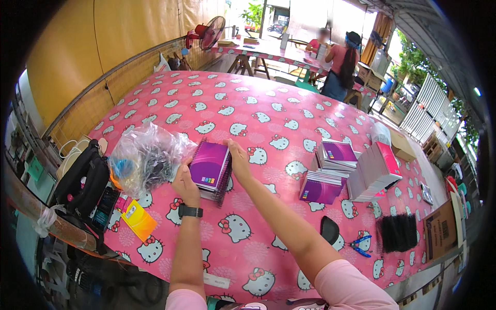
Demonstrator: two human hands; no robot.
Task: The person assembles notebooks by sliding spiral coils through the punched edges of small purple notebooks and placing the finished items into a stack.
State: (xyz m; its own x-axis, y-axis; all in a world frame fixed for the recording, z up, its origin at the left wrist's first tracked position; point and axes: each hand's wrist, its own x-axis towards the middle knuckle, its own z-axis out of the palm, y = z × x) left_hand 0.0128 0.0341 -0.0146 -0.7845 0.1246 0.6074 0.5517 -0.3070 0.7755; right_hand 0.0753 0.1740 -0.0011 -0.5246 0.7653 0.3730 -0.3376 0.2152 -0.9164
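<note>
At the far left, well clear of the fingers, a black bag (82,181) sits at the edge of the table (248,103), which carries a pink cloth printed with white cat faces. Just beyond the left fingertips lies a crumpled clear plastic bag (147,157) with dark and blue items inside; nearer the table edge, below that bag, lies a yellow card (138,221). The left hand (184,183) comes up from the lower edge on a straight forearm with a black wristwatch (190,211) at the wrist; its fingers are curled against the left edge of a small stack of purple spiral notebooks (209,168), touching it, though whether they grip under it cannot be told. The stack lies on the cloth between the two hands, tilted slightly, its wire binding toward the right fingers. The right hand (239,160) reaches in on a longer, angled forearm from the lower right, pink sleeve at the elbow; its fingers are held together and laid along the far right edge and corner of the stack, pressing it from that side. Well to the right of the right fingers stand further stacks of purple notebooks (328,173), then a leaning pile of pink-covered pads (374,175). Nearer the table edge lie a black oval object (329,228), blue-handled scissors (360,245) and a bundle of black spiral bindings (398,232).
</note>
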